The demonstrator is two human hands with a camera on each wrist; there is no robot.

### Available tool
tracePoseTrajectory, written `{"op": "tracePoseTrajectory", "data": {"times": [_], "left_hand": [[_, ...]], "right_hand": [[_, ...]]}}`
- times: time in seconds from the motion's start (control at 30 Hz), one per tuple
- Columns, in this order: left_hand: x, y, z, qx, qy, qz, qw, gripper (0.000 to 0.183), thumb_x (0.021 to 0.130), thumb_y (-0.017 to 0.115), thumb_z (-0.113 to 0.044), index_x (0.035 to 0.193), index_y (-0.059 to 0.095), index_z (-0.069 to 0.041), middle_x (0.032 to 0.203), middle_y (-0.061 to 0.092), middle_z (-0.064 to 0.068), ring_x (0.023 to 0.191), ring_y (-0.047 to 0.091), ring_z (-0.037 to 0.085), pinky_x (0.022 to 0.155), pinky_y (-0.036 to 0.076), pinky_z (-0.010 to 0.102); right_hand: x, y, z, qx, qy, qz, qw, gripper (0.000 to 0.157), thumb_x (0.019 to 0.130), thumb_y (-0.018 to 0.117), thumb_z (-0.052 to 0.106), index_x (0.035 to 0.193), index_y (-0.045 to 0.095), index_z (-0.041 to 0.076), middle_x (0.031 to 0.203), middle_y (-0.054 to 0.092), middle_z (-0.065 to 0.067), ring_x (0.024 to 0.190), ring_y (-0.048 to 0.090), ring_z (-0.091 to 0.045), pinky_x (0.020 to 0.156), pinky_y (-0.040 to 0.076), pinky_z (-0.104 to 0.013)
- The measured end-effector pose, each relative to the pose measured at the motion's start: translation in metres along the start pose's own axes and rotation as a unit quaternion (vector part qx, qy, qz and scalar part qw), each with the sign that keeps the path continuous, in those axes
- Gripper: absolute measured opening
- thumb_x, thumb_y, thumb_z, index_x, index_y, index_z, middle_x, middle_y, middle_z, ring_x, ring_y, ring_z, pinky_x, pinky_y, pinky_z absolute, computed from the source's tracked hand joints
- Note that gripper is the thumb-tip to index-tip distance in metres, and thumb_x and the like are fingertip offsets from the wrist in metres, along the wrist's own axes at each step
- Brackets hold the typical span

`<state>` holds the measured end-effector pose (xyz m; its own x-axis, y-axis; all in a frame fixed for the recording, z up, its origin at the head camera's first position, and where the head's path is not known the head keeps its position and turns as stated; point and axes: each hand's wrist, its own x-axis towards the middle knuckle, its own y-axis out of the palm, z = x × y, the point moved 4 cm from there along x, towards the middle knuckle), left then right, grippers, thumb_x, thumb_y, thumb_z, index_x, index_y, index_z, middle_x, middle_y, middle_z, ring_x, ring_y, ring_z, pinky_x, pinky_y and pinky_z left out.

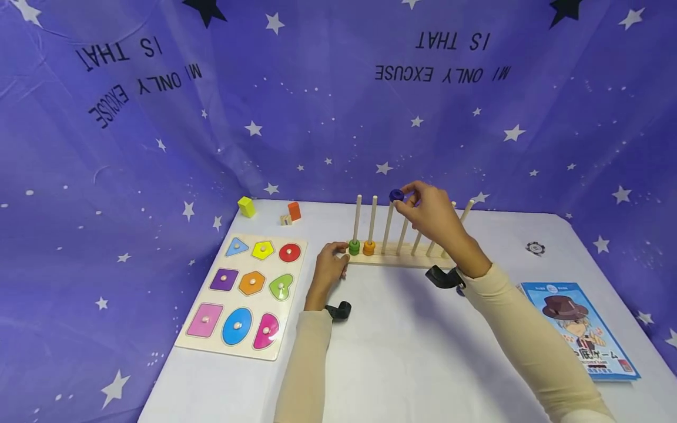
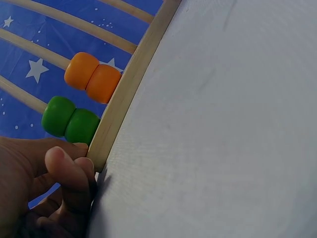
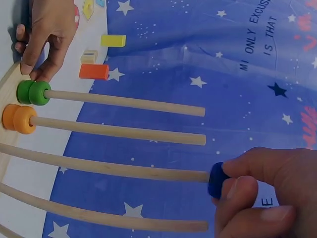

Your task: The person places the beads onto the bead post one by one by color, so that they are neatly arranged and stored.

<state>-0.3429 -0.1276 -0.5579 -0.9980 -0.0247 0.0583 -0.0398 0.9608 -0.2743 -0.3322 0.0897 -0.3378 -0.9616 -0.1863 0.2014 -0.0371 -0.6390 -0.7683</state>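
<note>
My right hand [image 1: 431,214] pinches a dark blue ring bead [image 1: 396,195] between thumb and fingers. In the right wrist view the blue bead [image 3: 216,180] is at the tip of the third peg [image 3: 124,170]; whether the peg has entered its hole is hidden. My left hand [image 1: 330,269] grips the left end of the wooden peg stand's base [image 2: 115,109]. Two green beads [image 2: 70,120] sit stacked at the foot of the first peg, nearest the left hand. Beside them, two orange beads [image 2: 92,78] are stacked on the second peg. The stand's pegs point upward.
Left of the stand lies a shape puzzle board [image 1: 182,339] with knobbed pieces. Behind it are a yellow block [image 1: 246,207], an orange-red block [image 1: 294,211] and a small patterned block [image 1: 286,220]. On the right are a blue illustrated box [image 1: 550,299] and a small black round object [image 1: 535,248].
</note>
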Motion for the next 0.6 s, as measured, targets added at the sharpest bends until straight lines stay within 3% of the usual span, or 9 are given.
{"op": "tracePoseTrajectory", "data": {"times": [0.37,0.6], "left_hand": [[0.0020,0.0002,-0.0027,0.013,0.002,-0.008,0.9999,0.027,0.088,0.063,-0.003,0.116,0.064,-0.005,0.105,0.056,0.011,0.045,0.052,0.011,0.040,0.050,0.026],[0.0007,0.0018,0.0017,0.008,-0.010,-0.005,0.9999,0.027,0.089,0.063,-0.003,0.115,0.064,-0.006,0.105,0.055,0.010,0.046,0.052,0.011,0.041,0.050,0.026]], "right_hand": [[0.0079,0.0002,0.0029,-0.017,0.001,0.017,1.000,0.040,0.090,0.065,0.029,0.122,0.058,0.006,0.083,0.062,-0.005,0.054,0.057,-0.021,0.042,0.042,-0.031],[-0.0001,-0.0039,0.0003,-0.021,-0.005,0.009,1.000,0.044,0.091,0.064,0.034,0.127,0.056,0.010,0.083,0.061,-0.003,0.057,0.053,-0.020,0.047,0.043,-0.033]]}}
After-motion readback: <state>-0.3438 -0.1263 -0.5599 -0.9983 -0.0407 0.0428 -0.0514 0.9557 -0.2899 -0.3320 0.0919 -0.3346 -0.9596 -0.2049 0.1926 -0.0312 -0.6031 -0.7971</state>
